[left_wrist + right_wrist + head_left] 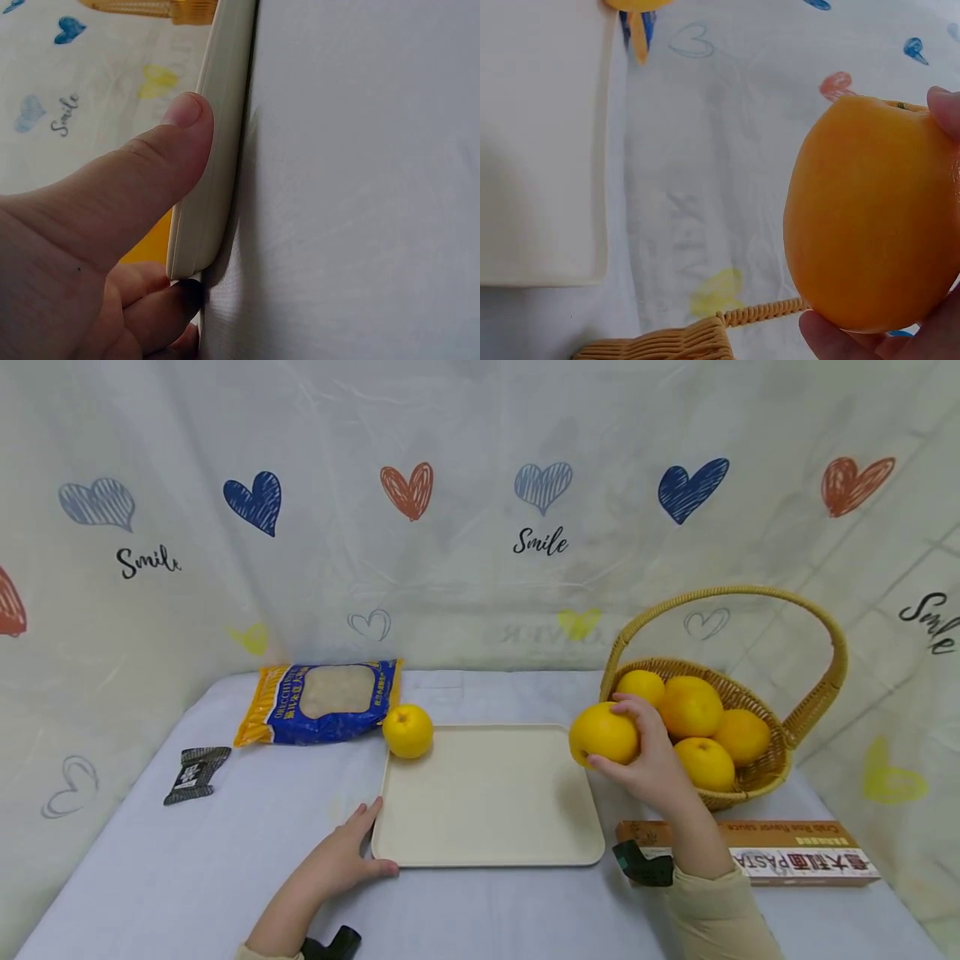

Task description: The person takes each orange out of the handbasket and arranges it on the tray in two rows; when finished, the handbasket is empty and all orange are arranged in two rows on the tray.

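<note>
My right hand [651, 756] grips an orange [604, 734] between thumb and fingers, above the tray's right edge and beside the basket. In the right wrist view the held orange [874, 217] fills the right side. With its thumb [169, 142] against the front wall and its fingers along the left side, my left hand [341, 858] touches the near left corner of a cream tray [487, 802]. Another orange [408, 731] sits at the tray's far left corner. Several more oranges [690, 707] lie in a wicker basket [780, 768] with a tall handle.
A blue and yellow pasta bag [322, 702] lies behind the tray on the left, near a small black packet [197, 774]. A long pasta box [810, 852] lies in front of the basket, partly behind my right forearm. A heart-printed curtain [465, 560] hangs behind the table.
</note>
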Demonstrator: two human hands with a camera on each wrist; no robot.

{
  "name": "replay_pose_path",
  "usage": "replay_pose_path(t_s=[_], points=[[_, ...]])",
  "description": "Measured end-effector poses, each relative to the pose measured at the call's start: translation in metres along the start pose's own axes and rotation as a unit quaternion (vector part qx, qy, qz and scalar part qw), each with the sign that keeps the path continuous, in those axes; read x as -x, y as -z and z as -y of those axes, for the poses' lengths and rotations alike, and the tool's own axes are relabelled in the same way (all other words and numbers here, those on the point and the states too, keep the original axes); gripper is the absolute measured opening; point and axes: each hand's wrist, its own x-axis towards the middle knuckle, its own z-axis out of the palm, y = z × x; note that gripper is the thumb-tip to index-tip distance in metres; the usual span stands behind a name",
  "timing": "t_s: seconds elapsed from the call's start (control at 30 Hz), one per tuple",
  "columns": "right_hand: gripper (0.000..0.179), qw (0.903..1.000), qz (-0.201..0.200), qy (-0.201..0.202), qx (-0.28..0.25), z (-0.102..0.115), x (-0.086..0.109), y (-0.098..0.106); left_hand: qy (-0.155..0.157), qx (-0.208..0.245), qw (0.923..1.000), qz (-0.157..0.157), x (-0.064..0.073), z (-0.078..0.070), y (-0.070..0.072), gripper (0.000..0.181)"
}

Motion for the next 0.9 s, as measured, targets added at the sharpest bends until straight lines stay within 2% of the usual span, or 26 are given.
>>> replay_pose_path(t_s=[0.1, 0.2, 0.3, 0.5, 0.77, 0.9], points=[[0.063, 0.9998, 0.006, -0.017, -0.009, 0.0010, -0.0005, -0.0009, 0.001, 0.003, 1.0000, 0.001, -0.0011, 0.0011, -0.0017, 0.108], [0.076, 0.9988, 0.022, -0.043, -0.004, 0.0014, -0.0001, -0.0010, 0.000, 0.003, 1.0000, -0.001, -0.0014, 0.0019, -0.0021, 0.108], [0.085, 0.9979, 0.036, -0.053, 0.012, 0.0014, -0.0012, -0.0014, 0.002, 0.002, 1.0000, 0.001, -0.0022, 0.0017, -0.0017, 0.108], [0.070, 0.9972, 0.035, -0.060, 0.027, 0.0029, -0.0050, -0.0034, 0.004, 0.003, 1.0000, 0.001, -0.0023, 0.0009, -0.0001, 0.108], [0.081, 0.9934, 0.039, -0.108, -0.011, 0.0028, -0.0021, -0.0079, 0.000, 0.005, 1.0000, 0.004, 0.0014, 0.0002, 0.0006, 0.107], [0.090, 0.9946, 0.048, -0.092, 0.006, 0.0003, -0.0015, -0.0099, 0.000, 0.002, 1.0000, 0.004, 0.0010, -0.0007, 0.0029, 0.107]])
